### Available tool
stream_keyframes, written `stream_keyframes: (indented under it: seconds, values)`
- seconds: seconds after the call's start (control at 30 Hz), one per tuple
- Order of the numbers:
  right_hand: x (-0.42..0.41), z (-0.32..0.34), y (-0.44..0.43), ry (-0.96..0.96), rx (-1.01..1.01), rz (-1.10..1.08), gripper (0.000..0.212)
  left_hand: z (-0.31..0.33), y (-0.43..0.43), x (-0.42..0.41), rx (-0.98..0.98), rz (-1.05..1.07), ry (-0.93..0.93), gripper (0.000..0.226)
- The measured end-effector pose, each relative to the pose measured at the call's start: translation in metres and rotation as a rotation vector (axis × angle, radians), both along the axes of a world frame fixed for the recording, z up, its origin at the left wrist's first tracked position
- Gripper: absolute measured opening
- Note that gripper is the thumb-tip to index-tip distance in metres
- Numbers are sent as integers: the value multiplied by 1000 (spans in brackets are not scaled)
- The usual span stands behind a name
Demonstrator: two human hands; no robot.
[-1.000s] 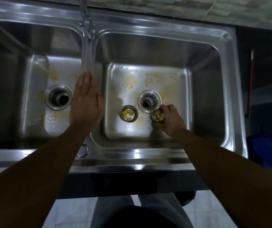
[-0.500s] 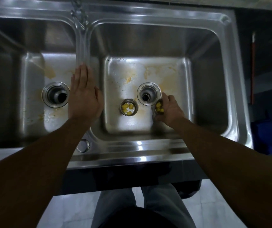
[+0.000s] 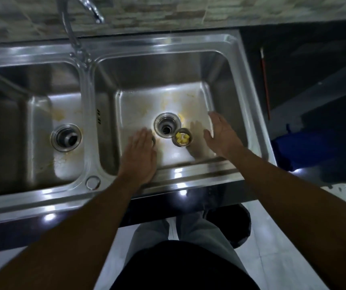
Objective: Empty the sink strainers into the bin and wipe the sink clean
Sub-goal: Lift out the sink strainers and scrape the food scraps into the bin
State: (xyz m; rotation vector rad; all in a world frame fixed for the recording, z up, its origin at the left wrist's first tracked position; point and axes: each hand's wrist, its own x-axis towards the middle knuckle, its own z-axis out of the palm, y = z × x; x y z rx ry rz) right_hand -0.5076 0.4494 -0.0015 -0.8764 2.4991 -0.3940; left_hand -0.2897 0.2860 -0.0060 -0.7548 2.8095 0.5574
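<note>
A steel double sink (image 3: 167, 45) has yellowish stains on both floors. In the right basin, a small strainer (image 3: 183, 137) holding yellow food bits stands just right of the open drain (image 3: 167, 127). My right hand (image 3: 220, 136) hovers open beside it on the right, palm turned inward, not touching it. My left hand (image 3: 138, 155) lies flat, palm down, left of the drain. It covers the second strainer, of which only a sliver of rim (image 3: 153, 140) shows at the fingertips. The left basin's drain (image 3: 65, 137) is open.
The tap (image 3: 73, 34) rises behind the divider between the basins. A blue bin (image 3: 306, 149) stands on the floor to the right of the counter. A thin red-handled stick (image 3: 265, 84) leans in the dark space beside the sink. My legs are below the counter edge.
My right hand let go of the right strainer and drew away to the right, fingers spread. My left hand moved from the divider into the right basin, over the other strainer.
</note>
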Motion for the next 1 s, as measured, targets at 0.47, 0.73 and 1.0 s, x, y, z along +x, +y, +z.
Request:
stream_keyframes:
  seconds: [0.47,0.73,1.0]
  values:
    - [-110,8,70,412,188,-18,66,-17,144,-73,118,-161,7,67]
    - [-151,18,61,364,-108,-196,52,-14,141,-72,191,-89,-11,60]
    - [-173,34,44,128,-100,-498,39,-9,143,-70,218,-43,45,54]
